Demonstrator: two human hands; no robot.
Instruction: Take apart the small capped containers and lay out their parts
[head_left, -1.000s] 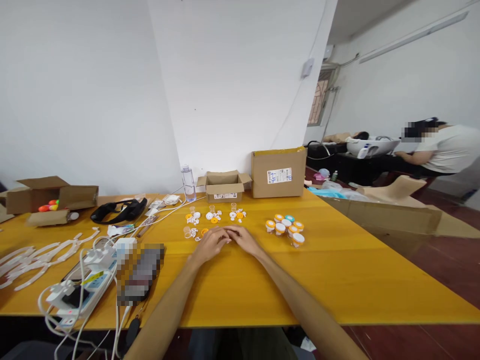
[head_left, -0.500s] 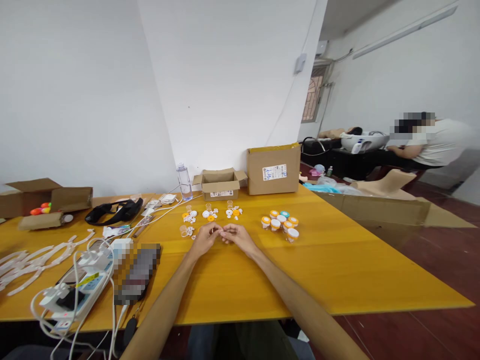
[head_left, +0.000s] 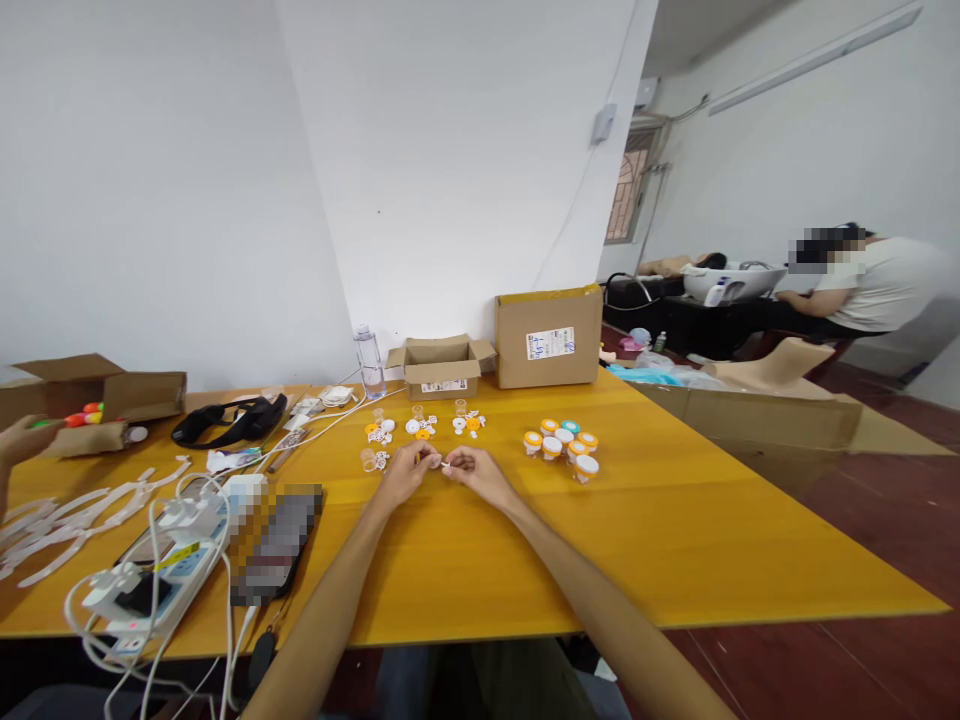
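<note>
My left hand and my right hand meet over the yellow table, fingertips pinched together on a tiny white part between them. Just beyond my fingers lie three small heaps of white and orange parts with small clear cups. To the right of my right hand stands a cluster of small jars with orange, white and teal lids.
Two cardboard boxes and a water bottle stand at the table's far edge. A power strip with cables, white plastic strips and a black strap lie left. Another person's hand enters at far left; someone sits far right.
My hands have lifted slightly and the fingertips now pinch a small white part between them. Another person's hand has appeared at the left edge.
</note>
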